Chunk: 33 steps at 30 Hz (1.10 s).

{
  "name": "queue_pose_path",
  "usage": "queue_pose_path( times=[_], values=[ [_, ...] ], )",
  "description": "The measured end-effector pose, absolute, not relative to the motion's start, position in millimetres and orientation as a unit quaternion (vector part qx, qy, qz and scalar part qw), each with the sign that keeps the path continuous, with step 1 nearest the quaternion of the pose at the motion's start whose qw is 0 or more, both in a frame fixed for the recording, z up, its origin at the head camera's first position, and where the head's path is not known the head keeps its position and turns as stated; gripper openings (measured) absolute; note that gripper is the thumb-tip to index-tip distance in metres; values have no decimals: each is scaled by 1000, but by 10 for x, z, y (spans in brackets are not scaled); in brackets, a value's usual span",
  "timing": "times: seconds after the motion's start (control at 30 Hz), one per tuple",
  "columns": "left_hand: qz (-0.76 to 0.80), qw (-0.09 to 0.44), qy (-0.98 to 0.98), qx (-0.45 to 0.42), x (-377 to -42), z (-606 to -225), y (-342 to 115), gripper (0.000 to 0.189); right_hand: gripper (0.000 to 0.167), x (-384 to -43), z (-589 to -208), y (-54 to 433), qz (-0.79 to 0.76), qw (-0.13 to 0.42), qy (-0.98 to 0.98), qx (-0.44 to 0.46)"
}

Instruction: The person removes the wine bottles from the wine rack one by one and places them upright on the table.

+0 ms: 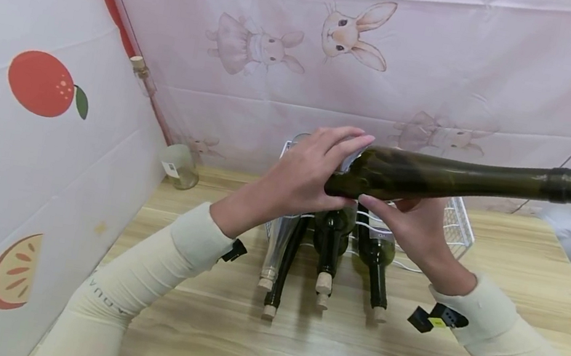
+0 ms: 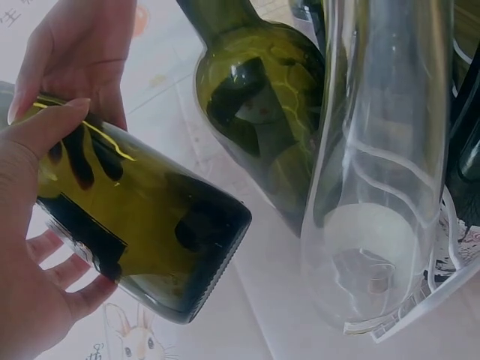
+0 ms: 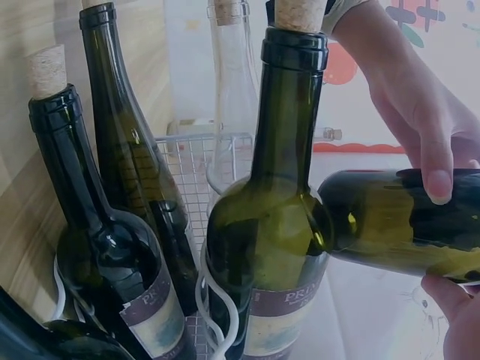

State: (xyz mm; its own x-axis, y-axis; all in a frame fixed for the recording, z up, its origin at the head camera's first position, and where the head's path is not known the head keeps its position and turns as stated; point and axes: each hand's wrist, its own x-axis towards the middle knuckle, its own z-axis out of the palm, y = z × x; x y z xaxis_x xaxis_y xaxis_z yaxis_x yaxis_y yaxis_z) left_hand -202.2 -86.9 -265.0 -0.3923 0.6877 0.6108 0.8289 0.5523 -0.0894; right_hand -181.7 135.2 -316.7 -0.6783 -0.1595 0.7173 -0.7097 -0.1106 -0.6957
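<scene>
A dark green wine bottle [image 1: 442, 178] with a cork in its mouth is held almost level above a rack, neck to the right. My left hand [image 1: 300, 171] grips its base end, thumb on the near side. Beside it my right hand [image 1: 423, 228] holds the body from below, its fingers partly hidden behind the glass. In the left wrist view the bottle's base [image 2: 187, 247] juts out past the left hand. Below, a white wire rack [image 3: 196, 161] holds several corked bottles, among them a clear bottle [image 1: 279, 242] and a green labelled bottle [image 1: 378, 273].
The rack stands on a wood-grain table [image 1: 215, 341] against a pink rabbit-print backdrop [image 1: 450, 61]. A clear corked bottle [image 1: 180, 167] stands in the back left corner. A white fruit-print sheet [image 1: 1, 170] borders the left. Necks of the racked bottles point toward the near side.
</scene>
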Motion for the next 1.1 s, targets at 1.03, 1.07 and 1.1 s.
queue_pose_path(
  times=[1.03, 1.07, 1.1],
  values=[
    [-93, 337, -820, -453, -2009, -2580, -954, 88, 76, -1904, -3161, 1342, 604, 159, -682, 381],
    [-93, 337, -820, -453, -2008, -2578, -961, 88, 76, -1905, -3160, 1344, 602, 155, -686, 379],
    [-93, 336, -821, -453, -2009, -2577, -969, 88, 76, -1907, -3160, 1346, 599, 153, -689, 378]
  ],
)
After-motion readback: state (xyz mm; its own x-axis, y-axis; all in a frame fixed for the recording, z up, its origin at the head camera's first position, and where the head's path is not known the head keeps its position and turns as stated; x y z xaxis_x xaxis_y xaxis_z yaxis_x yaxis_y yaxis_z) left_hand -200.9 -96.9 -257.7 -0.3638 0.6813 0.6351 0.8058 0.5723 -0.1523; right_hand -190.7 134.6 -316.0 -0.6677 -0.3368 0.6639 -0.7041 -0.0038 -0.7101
